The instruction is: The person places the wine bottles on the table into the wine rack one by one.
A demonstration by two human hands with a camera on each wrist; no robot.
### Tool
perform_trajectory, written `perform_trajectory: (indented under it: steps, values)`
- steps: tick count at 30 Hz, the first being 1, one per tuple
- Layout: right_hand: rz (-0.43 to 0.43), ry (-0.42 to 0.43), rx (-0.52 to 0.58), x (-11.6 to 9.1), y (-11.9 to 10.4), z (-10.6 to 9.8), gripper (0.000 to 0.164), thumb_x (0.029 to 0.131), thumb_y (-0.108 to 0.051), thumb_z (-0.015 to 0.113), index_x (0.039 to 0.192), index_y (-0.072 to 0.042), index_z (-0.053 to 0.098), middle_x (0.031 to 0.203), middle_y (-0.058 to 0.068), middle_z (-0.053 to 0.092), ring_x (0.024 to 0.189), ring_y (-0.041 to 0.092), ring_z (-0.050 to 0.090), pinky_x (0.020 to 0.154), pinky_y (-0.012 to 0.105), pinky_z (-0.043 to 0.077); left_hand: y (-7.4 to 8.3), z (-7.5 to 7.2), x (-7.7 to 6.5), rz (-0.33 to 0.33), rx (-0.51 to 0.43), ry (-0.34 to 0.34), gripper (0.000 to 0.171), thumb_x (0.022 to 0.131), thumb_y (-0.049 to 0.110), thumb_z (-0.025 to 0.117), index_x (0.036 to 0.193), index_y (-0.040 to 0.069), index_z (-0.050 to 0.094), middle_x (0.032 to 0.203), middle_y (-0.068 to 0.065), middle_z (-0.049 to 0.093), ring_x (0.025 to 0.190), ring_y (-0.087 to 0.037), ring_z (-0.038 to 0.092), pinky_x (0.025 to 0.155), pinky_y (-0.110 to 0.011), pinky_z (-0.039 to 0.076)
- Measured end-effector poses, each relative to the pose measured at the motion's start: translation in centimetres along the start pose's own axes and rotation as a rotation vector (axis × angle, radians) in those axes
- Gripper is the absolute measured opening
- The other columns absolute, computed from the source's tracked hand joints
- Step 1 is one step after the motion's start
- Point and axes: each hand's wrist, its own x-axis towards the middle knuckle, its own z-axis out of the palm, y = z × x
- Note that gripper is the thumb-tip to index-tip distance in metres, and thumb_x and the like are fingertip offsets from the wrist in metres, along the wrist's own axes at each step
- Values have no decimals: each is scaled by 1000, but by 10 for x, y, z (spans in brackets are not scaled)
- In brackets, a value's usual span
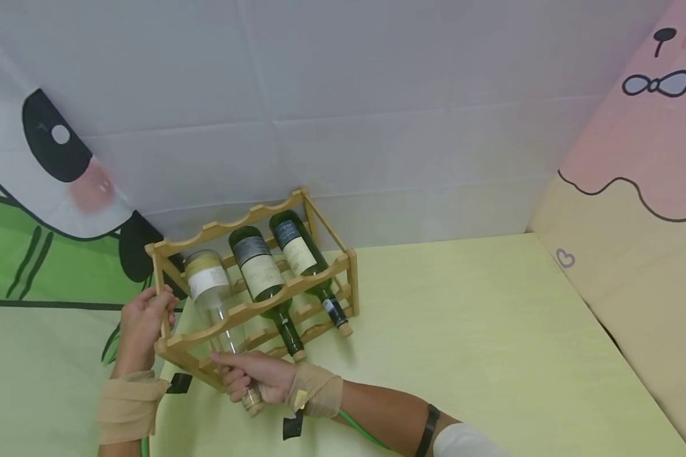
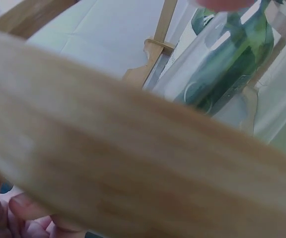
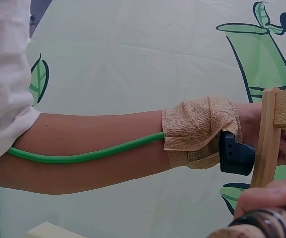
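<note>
A wooden wine rack [image 1: 291,291] stands at the left of the table in the head view, tilted in the picture. My left hand [image 1: 143,324] grips its left end post; in the left wrist view a blurred rack bar [image 2: 133,148] covers much of the picture above my curled fingers [image 2: 31,210]. A clear glass bottle [image 1: 210,285] with a white label lies in the leftmost slot, neck towards me. Around its corked neck curl the fingers of my right hand [image 1: 260,374]. Two green wine bottles [image 1: 261,273] with corks lie in the slots to its right.
The pale yellow tabletop [image 1: 469,330] extends to the right of the rack. Behind it hangs a light grey wall covering [image 1: 377,158], and printed cartoon panels flank both sides. A green cable [image 3: 83,157] runs along the left forearm.
</note>
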Motion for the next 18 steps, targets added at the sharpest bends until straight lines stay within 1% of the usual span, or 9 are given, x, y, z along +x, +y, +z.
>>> perform_trajectory:
  steps: [5,9,12,14,16,18]
  values:
    - [7,5,-25,-1,-1,-1,35,106,-35,48,76,-19,36,62,-12,25,48,-2,22,49,13,23,-1,1,-1,0,-5,-6,15,101,18,53,108,5,54,78,5,63,54,-5,54,49,-20,45]
    - [20,-6,-10,-1,-1,-1,32,106,-34,48,79,-20,39,64,-12,28,49,-2,26,52,14,24,-1,1,0,5,-27,-18,13,101,16,52,108,4,53,78,4,62,53,-5,53,48,-19,45]
    - [25,-20,14,-1,-2,-1,21,106,-29,47,88,-20,47,66,-12,28,51,-1,25,54,15,23,-1,1,0,10,-36,-26,13,101,16,52,107,5,53,77,4,61,53,-5,53,48,-19,44]
    - [20,-34,22,-1,-2,-1,13,107,-25,45,98,-19,52,67,-11,30,53,0,25,55,16,23,-1,1,1,12,-41,-28,13,101,17,52,106,5,54,77,4,61,53,-5,52,48,-19,44]
    - [15,-48,24,-2,-2,-2,12,108,-22,43,109,-18,54,69,-10,31,54,1,27,57,17,24,-1,1,0,10,-49,-29,12,101,17,52,106,6,54,77,4,61,53,-5,52,48,-19,44]
    - [10,-52,18,-3,-1,-2,15,108,-20,42,114,-17,54,69,-10,33,55,1,28,58,18,26,-1,1,0,9,-51,-28,12,101,16,53,106,6,54,77,4,61,52,-5,52,48,-19,44]
